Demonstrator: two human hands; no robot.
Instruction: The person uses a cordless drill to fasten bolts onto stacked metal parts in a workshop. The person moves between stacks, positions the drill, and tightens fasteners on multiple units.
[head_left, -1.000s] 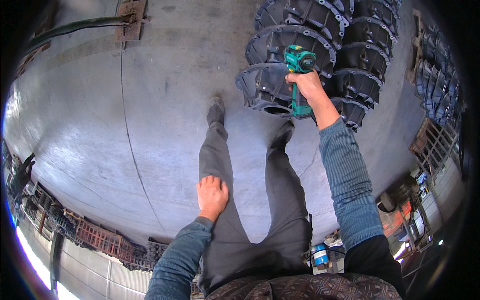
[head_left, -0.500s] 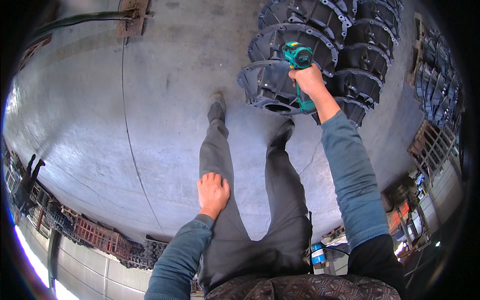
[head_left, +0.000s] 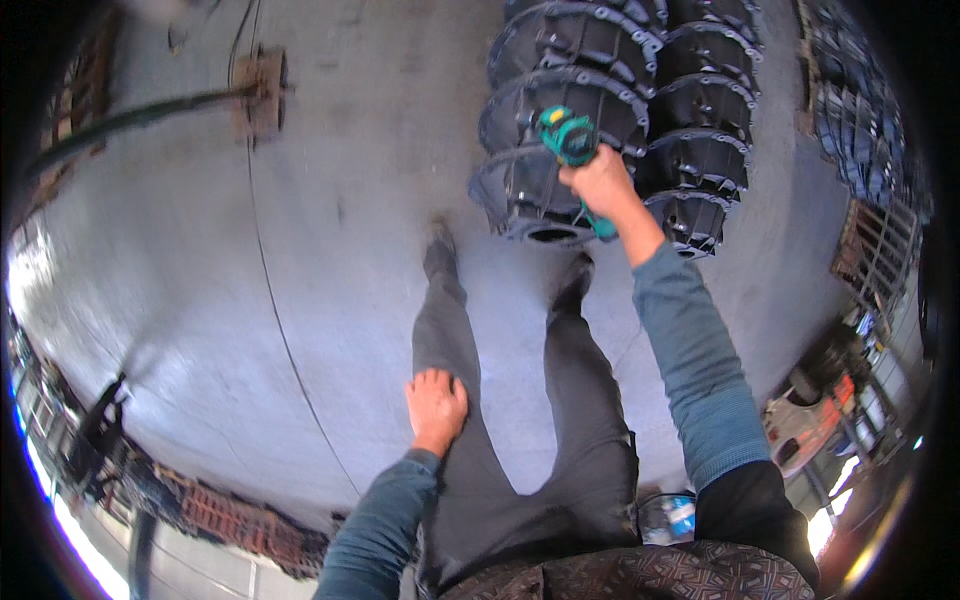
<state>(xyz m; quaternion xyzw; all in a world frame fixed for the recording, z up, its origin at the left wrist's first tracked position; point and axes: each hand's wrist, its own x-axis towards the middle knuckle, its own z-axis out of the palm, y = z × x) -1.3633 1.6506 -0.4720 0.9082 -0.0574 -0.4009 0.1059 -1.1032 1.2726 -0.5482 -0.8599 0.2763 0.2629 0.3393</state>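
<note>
My right hand is wrapped round the grip of a green and black cordless drill. The drill is over the nearest of several dark metal bell-shaped housings, its front end pointing up and left toward a housing's inner side. Whether its tip touches the metal I cannot tell. These flanged housings lie nested in two rows running away from me, the second row just to the right. My left hand rests on my left thigh, fingers lying flat, with nothing in it.
A rusty metal plate with a dark post lies on the concrete floor at the far left. More dark castings are stacked at the right edge, near a metal rack. Another person stands at the left rim.
The view has shifted, so the housings appear farther left. My right hand and the drill have moved slightly left and down in the picture. The left hand stays on the thigh.
</note>
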